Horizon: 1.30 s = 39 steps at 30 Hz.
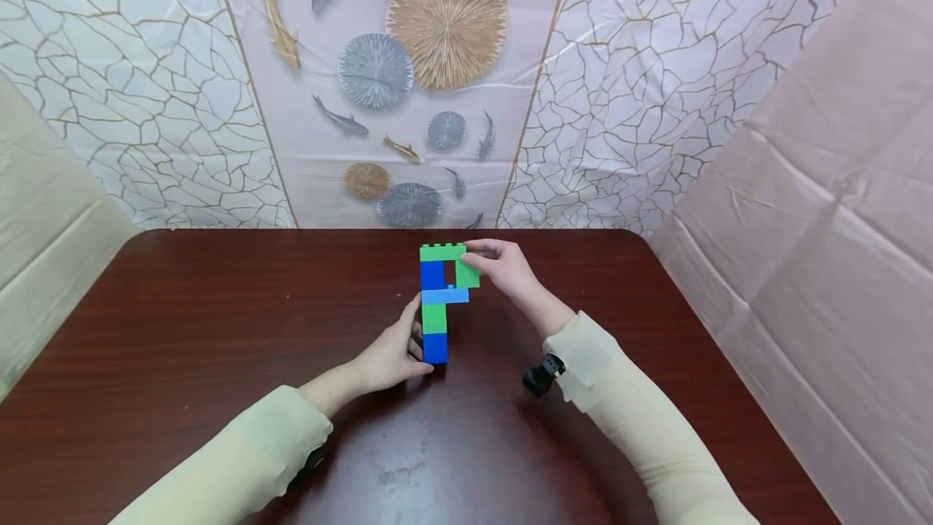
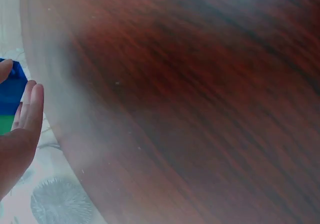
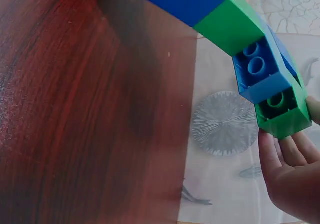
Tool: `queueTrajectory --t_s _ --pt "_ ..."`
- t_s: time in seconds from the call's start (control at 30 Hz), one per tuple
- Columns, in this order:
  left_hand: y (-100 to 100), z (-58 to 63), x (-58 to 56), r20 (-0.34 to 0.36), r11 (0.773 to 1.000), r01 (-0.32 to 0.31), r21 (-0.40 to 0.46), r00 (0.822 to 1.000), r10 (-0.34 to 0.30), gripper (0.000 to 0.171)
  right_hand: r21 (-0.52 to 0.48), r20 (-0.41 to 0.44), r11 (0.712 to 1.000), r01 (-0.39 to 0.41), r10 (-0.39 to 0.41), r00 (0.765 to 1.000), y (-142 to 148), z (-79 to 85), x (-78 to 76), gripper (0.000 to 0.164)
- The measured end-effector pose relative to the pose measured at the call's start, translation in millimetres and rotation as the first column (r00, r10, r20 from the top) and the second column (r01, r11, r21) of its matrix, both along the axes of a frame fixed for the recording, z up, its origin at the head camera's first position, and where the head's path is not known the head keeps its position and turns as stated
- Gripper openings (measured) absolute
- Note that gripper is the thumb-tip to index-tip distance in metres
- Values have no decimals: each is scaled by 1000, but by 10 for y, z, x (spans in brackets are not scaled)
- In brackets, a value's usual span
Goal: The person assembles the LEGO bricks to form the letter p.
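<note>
A tower of toy building bricks stands in the middle of the head view. From the bottom up it has a dark blue brick (image 1: 435, 348), a green brick (image 1: 434, 317), a long light blue brick (image 1: 445, 296), another dark blue brick (image 1: 432, 275) and a long green brick (image 1: 440, 252). My left hand (image 1: 386, 356) grips the lower tower, thumb near its base, fingers behind. With my right hand (image 1: 509, 270) I pinch a smaller green brick (image 1: 468, 275) between thumb and fingers. It juts right past the light blue brick, and its hollow underside (image 3: 276, 102) shows in the right wrist view.
A dark reddish-brown table (image 1: 219, 306) spreads under both arms. Behind it hangs a patterned cloth (image 1: 401, 136) with fish and round leaf motifs, and a pale cloth (image 1: 802, 185) slopes along the right. A black strap device (image 1: 543, 375) sits at my right wrist.
</note>
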<state>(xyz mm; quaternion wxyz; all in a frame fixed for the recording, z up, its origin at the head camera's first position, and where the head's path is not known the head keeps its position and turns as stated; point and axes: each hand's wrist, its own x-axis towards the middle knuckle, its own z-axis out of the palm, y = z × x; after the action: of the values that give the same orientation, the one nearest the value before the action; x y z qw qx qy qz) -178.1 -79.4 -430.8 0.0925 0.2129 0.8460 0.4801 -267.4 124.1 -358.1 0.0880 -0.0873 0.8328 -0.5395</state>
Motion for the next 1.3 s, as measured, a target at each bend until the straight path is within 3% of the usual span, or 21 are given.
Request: queueTrajectory --t_s 0.27,0.43,0.73,1.0,1.3 --pt "-17 -16 -23 -9 998 -35 -48 999 34 99 95 72 995 -14 8 997 -14 -171 -92 42" --pt "-3 -7 -45 10 994 -85 -65 996 86 91 141 46 990 -9 3 999 -30 -287 -128 40" --pt "8 -30 -54 55 992 -117 -54 991 120 86 198 22 980 9 -14 1000 -82 -466 -188 40" --pt "11 -87 -67 105 989 -110 -97 987 120 86 220 33 976 3 -10 999 -106 -592 -222 38" --pt "13 -102 -106 131 987 -100 -124 985 116 85 233 47 971 -43 33 998 -119 -623 -228 37"
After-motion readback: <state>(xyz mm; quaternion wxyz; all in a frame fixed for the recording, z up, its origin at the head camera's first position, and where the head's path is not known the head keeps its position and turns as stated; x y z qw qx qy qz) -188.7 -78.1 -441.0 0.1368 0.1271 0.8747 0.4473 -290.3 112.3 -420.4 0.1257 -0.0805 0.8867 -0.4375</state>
